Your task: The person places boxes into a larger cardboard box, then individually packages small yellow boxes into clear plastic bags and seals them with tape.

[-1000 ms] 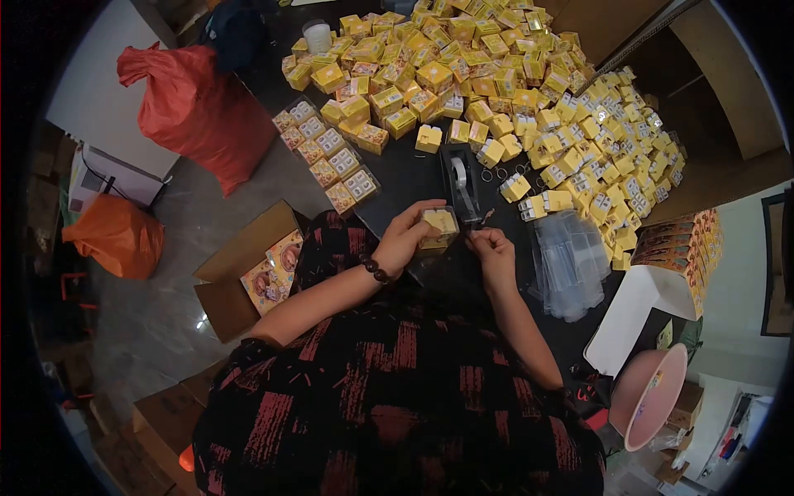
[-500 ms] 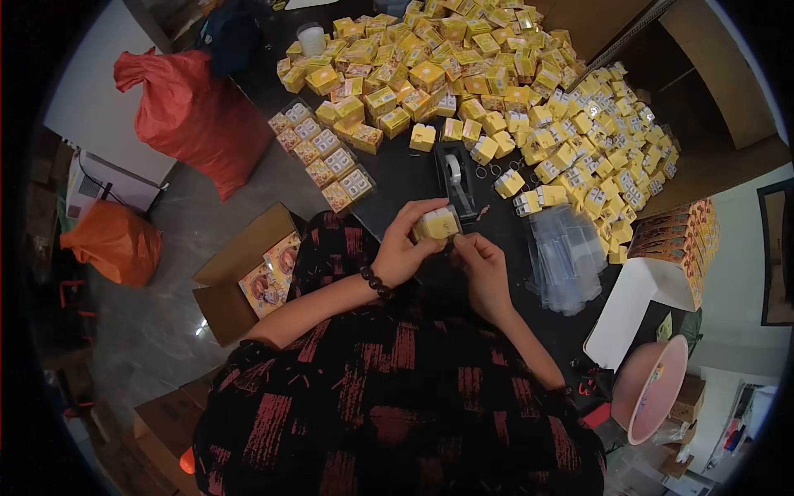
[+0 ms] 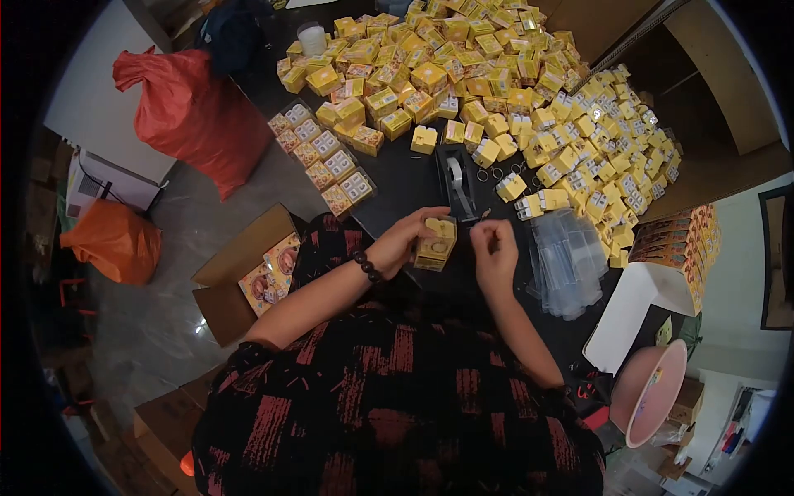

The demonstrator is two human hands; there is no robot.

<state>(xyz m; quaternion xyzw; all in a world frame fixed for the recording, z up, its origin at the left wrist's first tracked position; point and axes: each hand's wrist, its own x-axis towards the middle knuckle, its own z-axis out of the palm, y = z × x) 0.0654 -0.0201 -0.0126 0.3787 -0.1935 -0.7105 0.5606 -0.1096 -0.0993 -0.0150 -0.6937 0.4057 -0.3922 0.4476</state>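
My left hand (image 3: 403, 241) grips a small yellow box (image 3: 435, 248), which seems to have a clear cover and a round ring showing on its side. Just right of it, my right hand (image 3: 496, 255) has its fingers curled together near the end of a black tape dispenser (image 3: 460, 194). Whatever those fingertips hold, if anything, is too small to make out. Several metal rings (image 3: 484, 175) lie right of the dispenser. Beyond that is a loose yellow-and-white box (image 3: 510, 187). A stack of clear plastic sleeves (image 3: 567, 269) lies to the right of my right hand.
A big heap of yellow boxes (image 3: 430, 78) covers the table's far side, with yellow-and-white pieces (image 3: 591, 157) at right. Rows of packed boxes (image 3: 322, 157) stand at left. Around are an open carton (image 3: 223, 306), a red sack (image 3: 186, 116) and a pink basin (image 3: 645, 393).
My right hand has come away from the box and moved right, toward the dispenser's end. My left hand has lowered and tilted the box, showing its side.
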